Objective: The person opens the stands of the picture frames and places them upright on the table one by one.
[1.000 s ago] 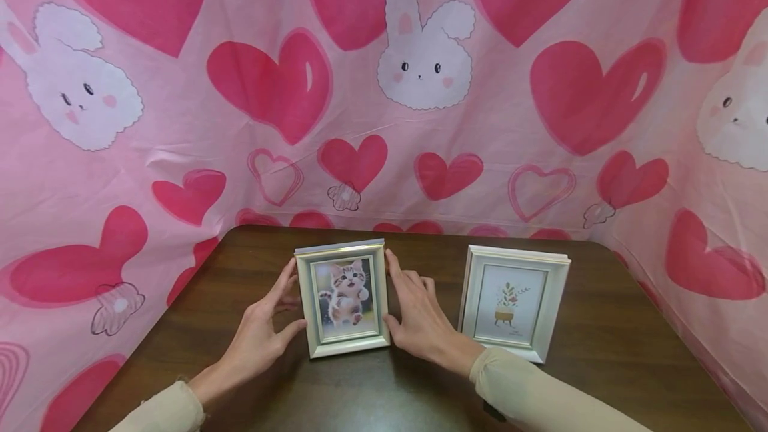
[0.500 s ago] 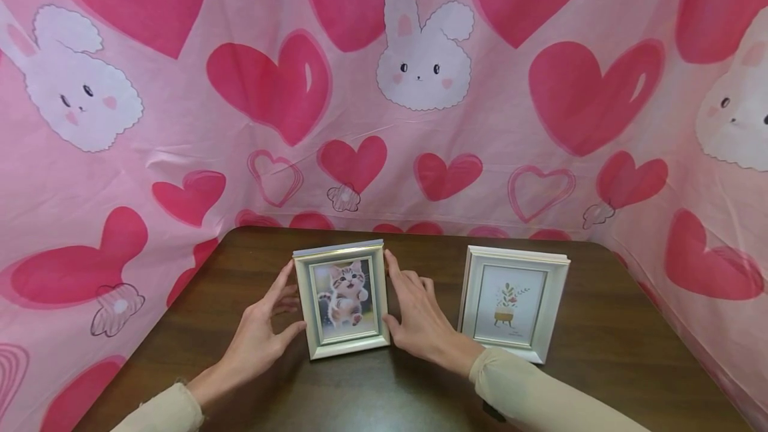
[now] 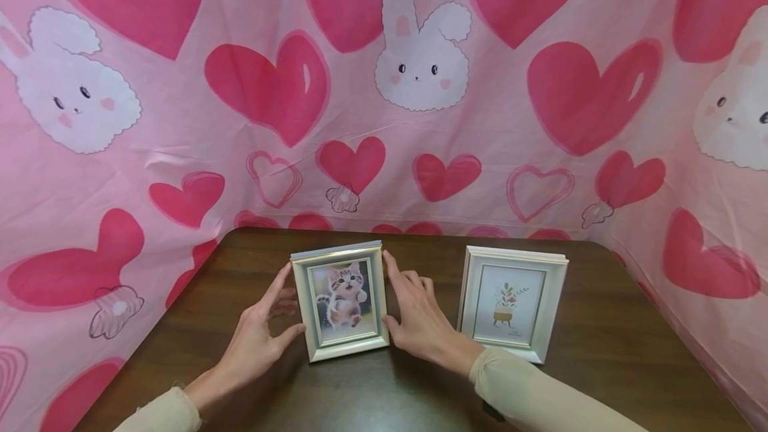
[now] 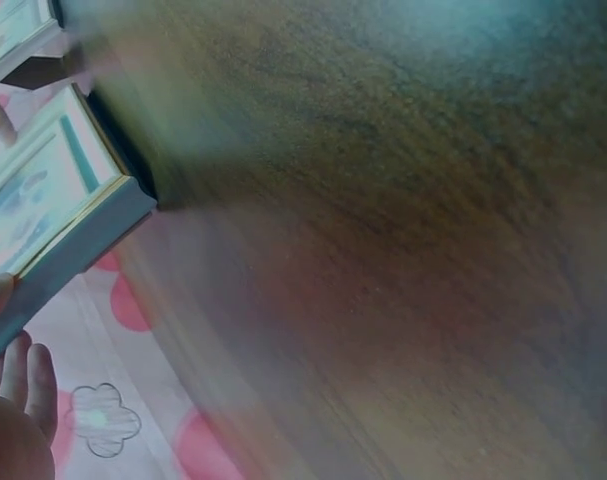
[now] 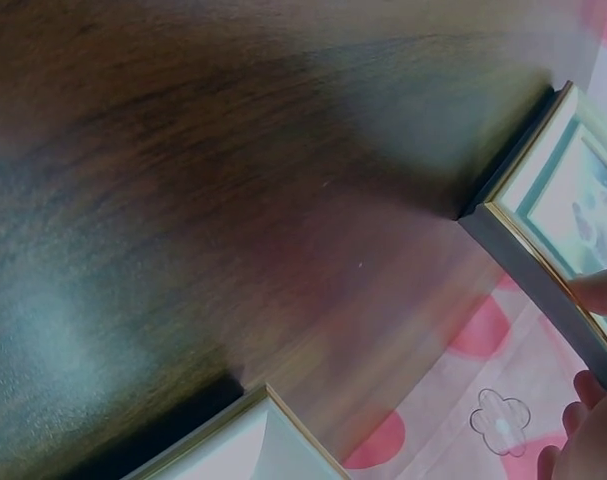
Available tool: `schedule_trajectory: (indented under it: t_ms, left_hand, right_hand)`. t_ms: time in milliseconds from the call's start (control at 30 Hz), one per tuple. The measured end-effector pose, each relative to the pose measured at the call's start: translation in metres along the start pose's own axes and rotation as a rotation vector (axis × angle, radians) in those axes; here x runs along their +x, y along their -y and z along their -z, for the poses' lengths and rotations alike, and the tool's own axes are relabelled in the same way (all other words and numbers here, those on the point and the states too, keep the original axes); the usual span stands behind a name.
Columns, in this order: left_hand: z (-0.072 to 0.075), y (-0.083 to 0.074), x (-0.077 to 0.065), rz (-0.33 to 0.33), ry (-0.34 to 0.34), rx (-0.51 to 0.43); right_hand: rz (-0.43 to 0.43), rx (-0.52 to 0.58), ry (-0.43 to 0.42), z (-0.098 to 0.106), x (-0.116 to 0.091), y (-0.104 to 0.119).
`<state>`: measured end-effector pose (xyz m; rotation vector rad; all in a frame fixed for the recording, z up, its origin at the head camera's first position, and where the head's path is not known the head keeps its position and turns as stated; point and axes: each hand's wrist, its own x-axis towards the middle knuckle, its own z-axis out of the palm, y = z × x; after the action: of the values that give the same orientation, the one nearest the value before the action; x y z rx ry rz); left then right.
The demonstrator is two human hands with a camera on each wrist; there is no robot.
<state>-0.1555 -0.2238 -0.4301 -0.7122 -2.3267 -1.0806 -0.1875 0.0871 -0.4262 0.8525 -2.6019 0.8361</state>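
A pale, gold-edged picture frame (image 3: 347, 351) with a kitten photo stands upright on the brown table, turned slightly askew. My left hand (image 3: 255, 332) holds its left side, thumb at the front edge and index finger reaching up toward the top corner. On the opposite side my right hand (image 3: 420, 319) mirrors this grip, thumb (image 5: 598, 292) on the front edge and the other fingers (image 5: 581, 400) curled at the back. The left wrist view shows the left fingers (image 4: 28, 375) behind the frame as well.
A second white picture frame (image 3: 555, 305) with a potted-plant print stands to the right, close to my right forearm. The wood table (image 3: 618, 352) has rounded far corners. Pink cloth (image 3: 360, 119) with hearts and rabbits hangs behind and at both sides.
The kitten picture frame has turned very slightly, its left side coming a little left and nearer to me. Both hands keep their hold. The plant frame has stayed put.
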Motion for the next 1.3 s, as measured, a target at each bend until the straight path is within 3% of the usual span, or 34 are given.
schedule_trajectory:
  t_ms: [200, 500, 1300]
  left_hand:
    - [0.0001, 0.0008, -0.0014, -0.03, -0.007, -0.015]
    - [-0.0016, 0.002, -0.0038, 0.022, -0.001, 0.005]
    - [-0.003, -0.0036, -0.0102, 0.029, -0.037, 0.014]
  right_hand:
    - [-0.002, -0.003, 0.006, 0.0007, 0.0002, 0.0011]
    - [0.017, -0.008, 0.007, 0.0014, 0.0013, 0.0011]
    - [0.057, -0.034, -0.016, 0.0008, 0.0029, -0.0025]
